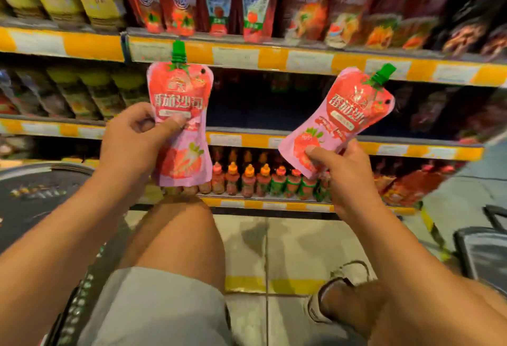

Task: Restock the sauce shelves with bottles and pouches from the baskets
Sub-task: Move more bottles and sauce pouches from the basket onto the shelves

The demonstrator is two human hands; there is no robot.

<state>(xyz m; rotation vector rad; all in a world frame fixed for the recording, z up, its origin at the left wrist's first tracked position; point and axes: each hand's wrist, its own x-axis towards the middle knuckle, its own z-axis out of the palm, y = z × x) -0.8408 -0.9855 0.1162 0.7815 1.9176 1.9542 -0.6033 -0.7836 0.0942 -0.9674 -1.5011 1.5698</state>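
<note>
Sauce shelves (274, 57), far, yellow-edged, stocked with pouches above and small bottles (255, 181) at the lowest level. Dark basket (33, 194), near left, on the floor. Left pouch (181, 115), pink-red, green cap, upright, pinched at mid-height in left hand (131, 139) grip. Right pouch (337, 120), same kind, tilted rightward, lower corner pinched in right hand (345, 178) grip. Both before the middle shelf.

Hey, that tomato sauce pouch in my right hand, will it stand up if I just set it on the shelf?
Probably not reliably. The pouch in the right hand looks soft and flexible, its lower corner giving under the thumb, so it may slump or tip. Its glossy film likely slides easily. The stiff green cap sits off-centre, which could pull it sideways.
</note>
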